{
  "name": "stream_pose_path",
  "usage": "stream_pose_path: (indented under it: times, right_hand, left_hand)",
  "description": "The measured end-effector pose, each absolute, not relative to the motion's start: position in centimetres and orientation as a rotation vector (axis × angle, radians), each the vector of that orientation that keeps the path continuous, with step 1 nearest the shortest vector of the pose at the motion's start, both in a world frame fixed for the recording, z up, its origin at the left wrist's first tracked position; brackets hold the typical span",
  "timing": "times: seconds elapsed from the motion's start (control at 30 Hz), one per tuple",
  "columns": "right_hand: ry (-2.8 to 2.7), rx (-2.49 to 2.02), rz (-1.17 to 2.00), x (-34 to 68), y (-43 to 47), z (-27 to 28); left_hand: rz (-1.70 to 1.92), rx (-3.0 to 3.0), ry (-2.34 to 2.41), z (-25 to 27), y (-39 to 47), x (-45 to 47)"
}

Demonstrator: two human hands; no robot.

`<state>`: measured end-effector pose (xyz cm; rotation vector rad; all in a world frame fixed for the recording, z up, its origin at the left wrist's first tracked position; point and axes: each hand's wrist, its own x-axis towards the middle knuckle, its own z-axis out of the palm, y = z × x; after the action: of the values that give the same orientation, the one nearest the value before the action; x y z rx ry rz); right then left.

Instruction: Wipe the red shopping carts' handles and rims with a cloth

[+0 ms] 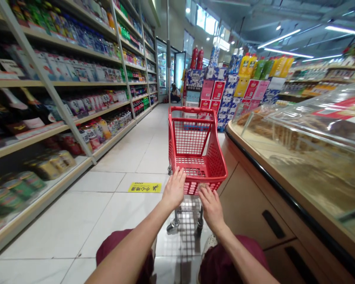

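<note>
A red plastic shopping cart (213, 157) with grid walls stands upright on its wheels straight ahead of me, its basket floor bare. My left hand (174, 189) is at the near left corner of the basket, fingers stretched out and touching or just over its rim. Lower on the near wall is my right hand (211, 205), fingers extended and slightly bent against the red grid. A small brownish patch shows at its fingertips; I cannot make out what it is. Neither hand is wrapped round the cart.
Shelves (94, 106) of bottles and cans line the left side. A display counter (260, 185) with clear covers runs close along the right. Stacked drink cartons (217, 90) stand beyond the cart. A yellow floor sticker (144, 187) lies left; a person (175, 94) crouches far down the aisle.
</note>
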<state>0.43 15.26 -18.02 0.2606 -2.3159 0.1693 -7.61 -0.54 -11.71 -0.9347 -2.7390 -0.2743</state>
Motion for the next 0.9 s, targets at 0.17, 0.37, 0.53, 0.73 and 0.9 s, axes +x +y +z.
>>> stream_pose_path:
  times: [0.17,0.37,0.53,0.73,0.9]
  right_hand:
    - [-2.231,0.239,0.199,0.7,15.6,-16.8]
    - [-2.248,0.235,0.137,0.9,16.7,-16.7]
    - [-2.262,0.146,0.121,1.3,18.1,-17.2]
    - [-2.361,0.058,0.067,2.3,19.6,-18.7]
    - [-2.235,-0.052,0.173,2.4,20.5,-17.6]
  left_hand:
    - [-0.279,-0.924,-2.710,-11.9,-0.6,-7.6]
    - [-0.237,-0.910,-2.708,-11.9,-0.9,-7.5]
    - [-0.263,-0.914,-2.694,-11.9,-1.0,-7.4]
    - [-0.285,-0.914,-2.718,-11.7,-1.1,-7.4]
    - [-0.300,-0.916,-2.715,-11.6,-1.1,-7.3]
